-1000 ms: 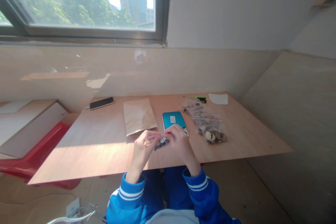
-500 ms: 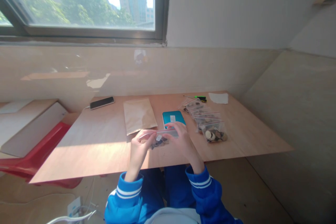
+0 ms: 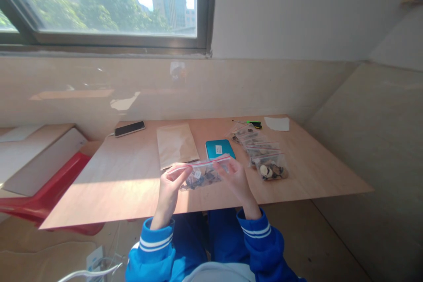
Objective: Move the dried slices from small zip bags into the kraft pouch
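Between my two hands a clear zip bag [image 3: 202, 177] with a red-lined zip edge is stretched out just above the table's near edge. My left hand [image 3: 172, 185] pinches the left end of that edge, and my right hand [image 3: 236, 180] pinches the right end. Small dark and bluish pieces and a white label show inside the bag; I cannot make out what they are. Right behind the bag lies a teal flat case [image 3: 220, 148] with a white sticker. A brown paper envelope [image 3: 176, 144] rests to its left.
Several filled zip bags [image 3: 271, 169] overlap in a row on the right. Behind them lie a green-handled screwdriver [image 3: 253, 122] and a white paper piece [image 3: 277, 124]. A phone [image 3: 130, 129] is at the back left of the wooden table [image 3: 125, 189]. A red chair [image 3: 66, 185] stands left.
My hands have moved apart, pulling the bag's zip edge out straight. My right hand's fingers have shifted to the bag's right end.
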Motion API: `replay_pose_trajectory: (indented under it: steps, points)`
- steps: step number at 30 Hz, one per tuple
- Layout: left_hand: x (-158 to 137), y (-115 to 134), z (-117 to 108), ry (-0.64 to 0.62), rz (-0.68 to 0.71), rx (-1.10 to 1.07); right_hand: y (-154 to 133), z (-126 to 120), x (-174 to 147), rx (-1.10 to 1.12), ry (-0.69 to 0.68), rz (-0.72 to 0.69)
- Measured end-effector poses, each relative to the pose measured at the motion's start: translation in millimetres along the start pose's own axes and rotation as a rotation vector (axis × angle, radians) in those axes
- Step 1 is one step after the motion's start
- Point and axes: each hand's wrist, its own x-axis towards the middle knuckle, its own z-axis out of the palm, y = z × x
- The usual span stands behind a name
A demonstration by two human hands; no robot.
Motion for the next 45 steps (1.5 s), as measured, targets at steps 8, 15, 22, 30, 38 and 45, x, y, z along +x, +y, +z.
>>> replay_pose_trajectory:
  steps: [8,15,22,30,38,45]
  points:
    - [-5,7,4,0.026,0.011,0.025,1,-4,1,-0.057,0.058,-0.117]
    - [-9,14,9,0.065,0.054,0.051,-5,-4,-1,0.103,-0.079,-0.051]
    - [-8,12,7,0.075,0.055,0.048,-7,-2,-2,0.129,-0.194,-0.006]
    - [-11,15,12,0.024,0.056,0.067,-8,1,-1,0.088,-0.108,-0.009]
    - [-11,14,14,0.004,0.058,0.075,-11,-2,-1,0.090,-0.075,-0.049]
    - [-14,13,14,-0.002,0.077,0.091,-5,-1,1,0.148,-0.170,0.026]
